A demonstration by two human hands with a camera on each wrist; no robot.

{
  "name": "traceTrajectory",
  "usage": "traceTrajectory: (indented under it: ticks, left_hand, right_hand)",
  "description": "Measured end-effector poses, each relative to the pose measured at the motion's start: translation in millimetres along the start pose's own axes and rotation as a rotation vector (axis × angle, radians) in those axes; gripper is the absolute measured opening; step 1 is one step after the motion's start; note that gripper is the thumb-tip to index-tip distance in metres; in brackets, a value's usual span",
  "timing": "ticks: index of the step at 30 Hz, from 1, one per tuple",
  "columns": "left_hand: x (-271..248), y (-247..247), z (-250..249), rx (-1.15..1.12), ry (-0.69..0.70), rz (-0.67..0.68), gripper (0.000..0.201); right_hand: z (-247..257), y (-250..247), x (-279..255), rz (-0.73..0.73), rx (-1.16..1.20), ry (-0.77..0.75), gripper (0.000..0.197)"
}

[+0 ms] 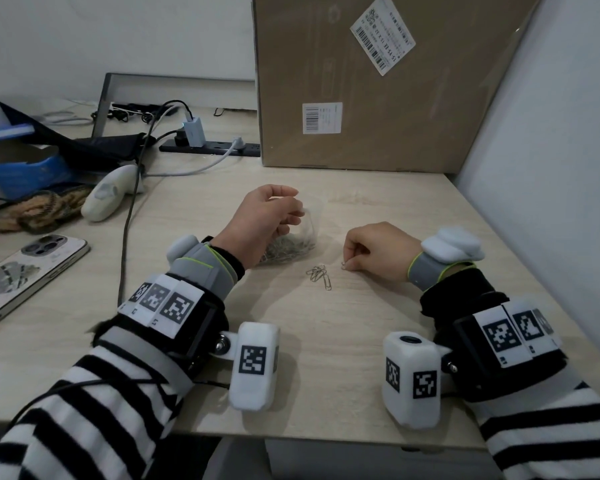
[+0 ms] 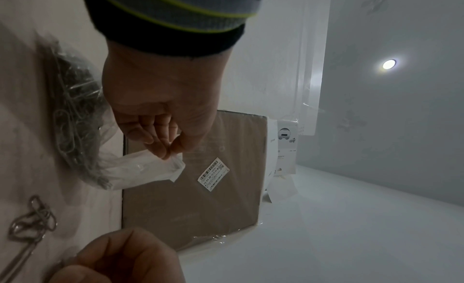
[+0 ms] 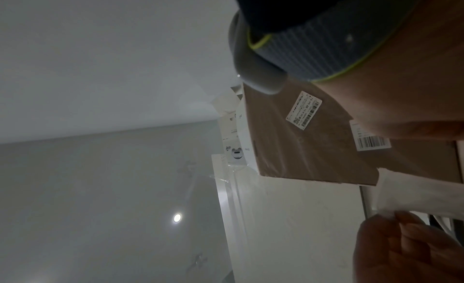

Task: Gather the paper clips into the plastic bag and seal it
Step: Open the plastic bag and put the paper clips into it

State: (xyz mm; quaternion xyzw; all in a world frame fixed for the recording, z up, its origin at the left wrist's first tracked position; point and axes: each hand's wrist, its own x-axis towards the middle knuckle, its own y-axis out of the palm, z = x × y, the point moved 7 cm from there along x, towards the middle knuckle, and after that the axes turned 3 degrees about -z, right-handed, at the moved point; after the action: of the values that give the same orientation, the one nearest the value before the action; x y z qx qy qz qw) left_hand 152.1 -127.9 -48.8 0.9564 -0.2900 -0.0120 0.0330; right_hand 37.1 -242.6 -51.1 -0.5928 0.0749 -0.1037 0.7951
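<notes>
My left hand (image 1: 297,204) holds a clear plastic bag (image 1: 307,233) upright on the table; in the left wrist view its thumb and forefinger (image 2: 169,150) pinch the bag's top edge (image 2: 150,168). A heap of silver paper clips (image 1: 284,247) lies in the bottom of the bag. To the right, my right hand (image 1: 347,266) pinches a single paper clip (image 1: 343,266) just at the tabletop. A few loose clips (image 1: 319,276) lie tangled between the two hands, also visible as clips (image 2: 30,217) in the left wrist view. The right wrist view shows only the right palm (image 3: 414,108).
A large cardboard box (image 1: 378,81) stands at the back, and a white wall (image 1: 551,150) is close on the right. On the left lie a phone (image 1: 25,275), a white handheld device (image 1: 111,195), a grey cable (image 1: 129,220) and a power strip (image 1: 215,147).
</notes>
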Motion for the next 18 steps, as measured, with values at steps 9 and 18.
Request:
traceTrajectory:
  ticks: [9, 18]
  left_hand:
    - [0.7, -0.6, 0.1, -0.005, 0.006, 0.013, 0.017]
    - [-0.2, -0.2, -0.6, -0.001, 0.002, 0.014, 0.016]
  right_hand:
    - [25.5, 4.7, -3.6, 0.057, 0.242, -0.119, 0.016]
    - [32.9, 4.2, -1.8, 0.002, 0.144, -0.174, 0.034]
